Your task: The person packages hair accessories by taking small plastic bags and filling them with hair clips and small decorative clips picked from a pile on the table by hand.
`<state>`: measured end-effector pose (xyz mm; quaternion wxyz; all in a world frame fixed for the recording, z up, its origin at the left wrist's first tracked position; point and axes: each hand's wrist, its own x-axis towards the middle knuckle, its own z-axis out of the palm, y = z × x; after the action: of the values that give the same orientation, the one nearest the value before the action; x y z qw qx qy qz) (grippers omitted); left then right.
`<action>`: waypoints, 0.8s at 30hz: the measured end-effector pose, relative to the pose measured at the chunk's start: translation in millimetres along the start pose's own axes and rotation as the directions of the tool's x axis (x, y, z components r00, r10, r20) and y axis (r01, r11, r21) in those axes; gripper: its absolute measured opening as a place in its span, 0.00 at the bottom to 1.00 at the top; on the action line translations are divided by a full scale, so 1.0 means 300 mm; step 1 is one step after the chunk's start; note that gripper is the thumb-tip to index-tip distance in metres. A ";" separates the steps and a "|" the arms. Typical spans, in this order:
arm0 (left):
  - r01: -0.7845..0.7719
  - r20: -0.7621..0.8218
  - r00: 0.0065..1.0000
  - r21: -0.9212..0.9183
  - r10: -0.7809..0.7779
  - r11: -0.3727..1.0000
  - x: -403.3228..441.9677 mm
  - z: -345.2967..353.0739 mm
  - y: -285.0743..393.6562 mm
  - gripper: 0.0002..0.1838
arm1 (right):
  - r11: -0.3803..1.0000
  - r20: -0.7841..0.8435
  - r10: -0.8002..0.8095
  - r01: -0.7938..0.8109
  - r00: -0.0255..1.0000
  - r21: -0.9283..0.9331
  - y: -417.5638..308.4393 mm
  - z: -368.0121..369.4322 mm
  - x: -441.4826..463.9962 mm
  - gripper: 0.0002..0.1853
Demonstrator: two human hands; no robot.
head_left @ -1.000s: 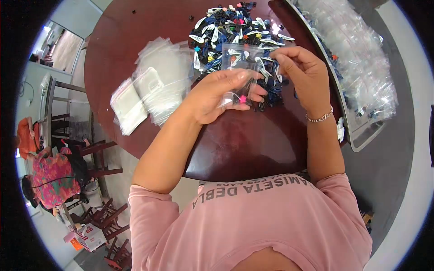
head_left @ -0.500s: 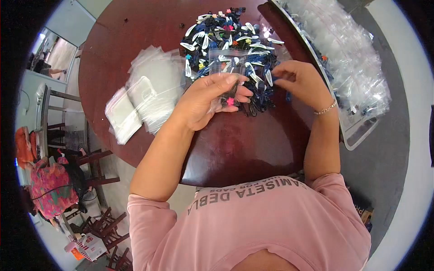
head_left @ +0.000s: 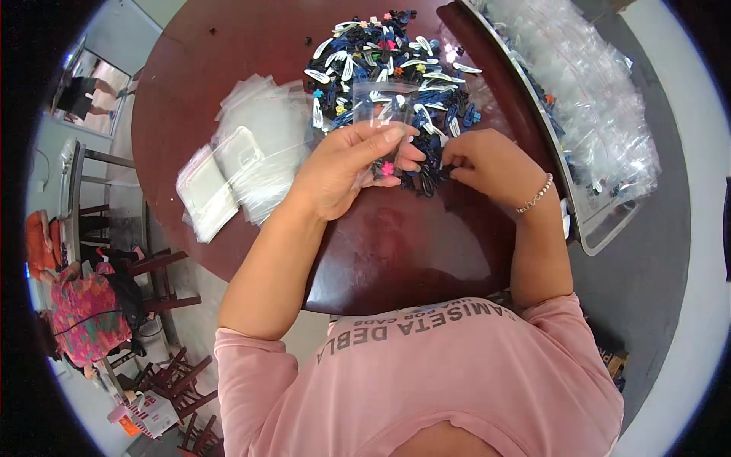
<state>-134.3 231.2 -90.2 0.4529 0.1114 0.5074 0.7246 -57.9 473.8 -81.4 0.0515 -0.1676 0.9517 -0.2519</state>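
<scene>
My left hand point(head_left: 346, 164) is closed around a small clear zip bag point(head_left: 383, 91), its mouth pointing away from me. Inside or behind the plastic, a pink flower clip point(head_left: 387, 168) and dark pieces show by my fingertips. Beyond it spreads a heap of hair clips point(head_left: 438, 77), with white snap clips, dark blue and black pieces and small coloured flowers. At the heap's near right edge my right hand point(head_left: 487, 164) has its thumb and fingers pinched together; what they hold, if anything, is too dark and small to make out.
Stacks of flat clear bags point(head_left: 263, 152) lie on the round dark red table point(head_left: 411, 251) to the left. On the right, a metal-edged tray point(head_left: 598, 242) carries many filled bags point(head_left: 586, 91). Chairs point(head_left: 171, 381) and another person point(head_left: 87, 316) are at far left.
My right hand has moved left and nearer to me along the heap, its fingers closing. A blue flower clip now shows at the heap's right edge. My left hand stays almost still.
</scene>
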 end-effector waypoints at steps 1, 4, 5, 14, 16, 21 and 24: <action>-0.004 -0.006 1.000 0.001 0.004 1.000 0.000 0.002 0.000 0.19 | 1.000 0.000 -0.007 0.007 1.000 0.000 0.010 -0.002 -0.007 0.10; -0.008 0.026 1.000 0.027 0.007 1.000 0.002 -0.003 -0.008 0.19 | 0.999 -0.152 0.028 -0.023 0.988 0.034 0.001 -0.024 -0.013 0.10; -0.012 0.022 1.000 0.027 0.011 1.000 0.001 0.001 -0.007 0.19 | 0.985 -0.206 0.134 -0.107 0.969 0.136 -0.018 -0.047 -0.013 0.10; 0.016 0.094 0.995 0.238 -0.040 0.971 -0.010 0.038 -0.018 0.22 | 0.912 -0.621 0.048 0.219 0.782 0.346 -0.178 -0.031 0.027 0.14; 0.041 0.109 0.992 0.219 -0.067 0.975 -0.010 0.040 -0.022 0.23 | 0.939 -0.562 -0.061 0.239 0.825 0.249 -0.147 -0.013 0.031 0.17; 0.049 0.096 0.993 0.203 -0.070 0.978 -0.016 0.040 -0.001 0.24 | 0.817 -0.534 0.193 0.167 0.823 0.552 -0.164 -0.026 0.039 0.19; -0.004 0.156 0.987 0.181 -0.025 0.983 -0.019 0.038 -0.007 0.24 | 0.772 -0.350 0.182 0.087 0.919 0.630 -0.166 -0.028 0.027 0.19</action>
<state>-122.9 234.0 -85.0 0.4837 0.2064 0.5341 0.6620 -52.3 434.1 -49.6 -0.0800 -0.0621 0.8051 -0.5844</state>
